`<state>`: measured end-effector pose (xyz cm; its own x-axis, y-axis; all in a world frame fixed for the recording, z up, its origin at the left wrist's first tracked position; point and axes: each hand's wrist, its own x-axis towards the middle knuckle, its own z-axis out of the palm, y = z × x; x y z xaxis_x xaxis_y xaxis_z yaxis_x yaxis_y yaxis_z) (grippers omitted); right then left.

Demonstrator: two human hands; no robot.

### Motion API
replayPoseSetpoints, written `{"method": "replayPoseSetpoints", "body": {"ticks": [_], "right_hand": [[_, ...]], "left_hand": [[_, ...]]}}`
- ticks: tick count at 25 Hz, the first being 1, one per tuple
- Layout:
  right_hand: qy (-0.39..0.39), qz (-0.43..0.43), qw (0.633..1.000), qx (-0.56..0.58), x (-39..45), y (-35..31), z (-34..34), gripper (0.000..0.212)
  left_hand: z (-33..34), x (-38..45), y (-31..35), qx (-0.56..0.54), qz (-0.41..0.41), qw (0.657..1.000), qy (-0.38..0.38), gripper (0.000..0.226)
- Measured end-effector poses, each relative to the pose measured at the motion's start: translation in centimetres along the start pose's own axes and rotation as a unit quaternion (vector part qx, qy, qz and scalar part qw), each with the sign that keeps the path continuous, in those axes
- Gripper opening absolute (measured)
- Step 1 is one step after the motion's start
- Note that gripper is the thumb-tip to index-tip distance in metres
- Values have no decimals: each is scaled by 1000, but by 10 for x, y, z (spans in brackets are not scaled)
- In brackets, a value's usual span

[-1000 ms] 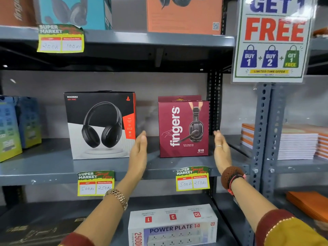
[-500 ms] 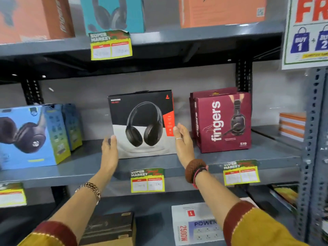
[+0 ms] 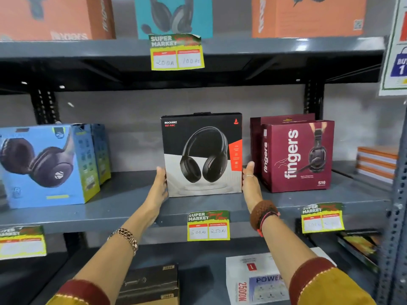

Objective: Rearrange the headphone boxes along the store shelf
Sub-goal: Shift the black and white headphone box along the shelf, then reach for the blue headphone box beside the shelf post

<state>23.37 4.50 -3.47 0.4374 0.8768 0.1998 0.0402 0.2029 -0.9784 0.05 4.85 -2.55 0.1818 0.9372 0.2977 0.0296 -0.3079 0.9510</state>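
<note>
A black-and-white Rockerz headphone box (image 3: pixel 202 155) stands upright in the middle of the grey shelf (image 3: pixel 132 208). My left hand (image 3: pixel 159 187) presses flat against its lower left side. My right hand (image 3: pixel 250 183) presses against its lower right side, so the box is held between both palms. To its right stand two maroon Fingers headphone boxes (image 3: pixel 297 155), one behind the other. At the left sit blue headphone boxes (image 3: pixel 46 166), with another behind.
The shelf above (image 3: pixel 242 48) carries orange boxes and a teal headphone box (image 3: pixel 174 16). Price tags (image 3: pixel 208 225) hang on the shelf edges. Below lie a white power strip box (image 3: pixel 253 280) and a dark box (image 3: pixel 149 282). A steel upright (image 3: pixel 396 216) and stacked notebooks (image 3: pixel 376 161) stand at right.
Both hands left the sides of the maroon Fingers box, moved left and closed in on the Rockerz box. The view has shifted left and drawn closer.
</note>
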Motion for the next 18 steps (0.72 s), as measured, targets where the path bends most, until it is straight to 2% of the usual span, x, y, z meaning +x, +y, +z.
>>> {"method": "replayPoseSetpoints", "body": {"ticks": [3, 6, 10, 14, 18], "right_hand": [[-23, 9, 1000, -14, 4, 0, -3, 123], [-30, 32, 999, -24, -9, -10, -2, 94], [-27, 27, 999, -24, -14, -15, -1, 79], [21, -25, 999, 26, -29, -19, -7, 59], [85, -111, 988, 66, -37, -16, -5, 50]], "left_hand": [[3, -1, 1, -5, 5, 1000, 4, 61], [4, -3, 3, 0, -3, 1000, 7, 61], [6, -11, 6, -3, 2, 1000, 17, 49], [4, -20, -8, -1, 61, 987, 147, 54], [-24, -44, -12, 42, 137, 963, 227, 46]]}}
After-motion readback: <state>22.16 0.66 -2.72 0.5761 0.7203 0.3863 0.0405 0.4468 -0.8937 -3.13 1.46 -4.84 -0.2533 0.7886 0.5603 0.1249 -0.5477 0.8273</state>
